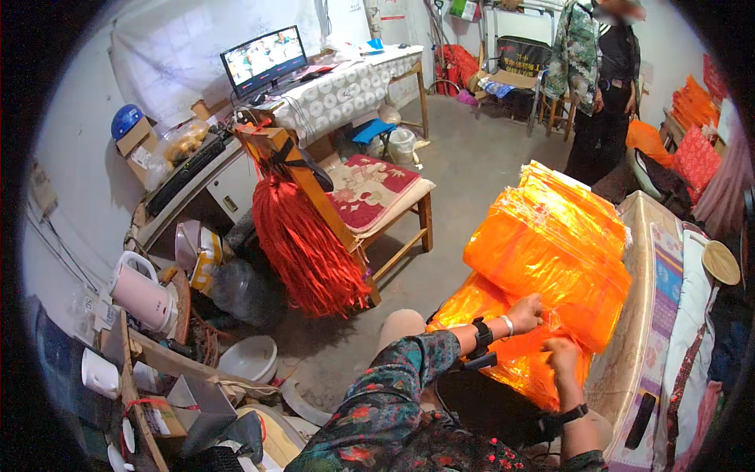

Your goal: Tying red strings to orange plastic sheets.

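A large folded stack of shiny orange plastic sheeting (550, 244) lies over my lap and against the bed edge, bulging and creased. My left hand (525, 313) is closed at the near side of the stack, its fingers pinched on the orange plastic. Just right of it and nearer to me, my right hand (560, 358) is also closed at a gathered part of the same plastic. Dark bands circle both wrists, and a pale bracelet sits on the left one. The fingertips are partly hidden.
A wooden chair (425, 224) with a patterned cushion and hanging red strips (303, 244) stands ahead on the left. Behind it is a desk with a monitor (266, 59). A person (602, 86) stands at the back right. A bed (629, 330) borders my right side.
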{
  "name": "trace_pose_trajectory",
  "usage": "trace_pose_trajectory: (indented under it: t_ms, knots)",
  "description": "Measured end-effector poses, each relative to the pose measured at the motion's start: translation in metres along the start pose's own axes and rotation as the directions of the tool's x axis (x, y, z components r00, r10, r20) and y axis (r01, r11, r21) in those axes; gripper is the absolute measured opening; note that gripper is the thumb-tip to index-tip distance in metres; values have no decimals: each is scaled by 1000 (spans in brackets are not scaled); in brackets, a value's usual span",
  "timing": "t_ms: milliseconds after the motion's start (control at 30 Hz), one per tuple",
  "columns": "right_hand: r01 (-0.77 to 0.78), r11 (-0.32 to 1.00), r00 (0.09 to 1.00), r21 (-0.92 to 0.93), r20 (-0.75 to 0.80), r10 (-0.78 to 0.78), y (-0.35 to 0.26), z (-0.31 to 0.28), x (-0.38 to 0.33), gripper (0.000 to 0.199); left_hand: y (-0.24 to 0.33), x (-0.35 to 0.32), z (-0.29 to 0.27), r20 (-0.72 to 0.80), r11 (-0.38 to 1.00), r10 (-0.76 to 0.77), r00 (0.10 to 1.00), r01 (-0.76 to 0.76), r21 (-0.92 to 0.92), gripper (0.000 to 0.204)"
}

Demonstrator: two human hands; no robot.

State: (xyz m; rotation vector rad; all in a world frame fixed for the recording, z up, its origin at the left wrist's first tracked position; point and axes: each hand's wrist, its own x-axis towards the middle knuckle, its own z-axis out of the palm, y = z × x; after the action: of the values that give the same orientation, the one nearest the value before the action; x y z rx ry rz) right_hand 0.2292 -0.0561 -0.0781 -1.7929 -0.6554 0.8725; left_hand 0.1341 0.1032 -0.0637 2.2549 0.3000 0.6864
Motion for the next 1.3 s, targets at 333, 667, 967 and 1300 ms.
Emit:
trace_pose_trajectory:
  t_ms: [333, 667, 967, 1300]
  knots:
    - [-244, 905, 930, 349, 349, 117, -1, 29, 29, 10, 0, -5, 17, -156, 983, -180, 971, 182, -6, 21]
    - [-255, 963, 779, 83, 608, 154, 53, -11, -156, 16, -44, -69, 48, -173, 928, -342, 924, 304, -215, 21]
    - [606, 741, 794, -289, 173, -583, 7, -1, -83, 6, 11, -18, 31, 79, 955, -298, 951, 296, 37, 20]
    - [278, 886, 948, 371, 41, -315, -22, 25, -110, 11, 18, -19, 24, 426, 808, -586, 689, 532, 252, 39]
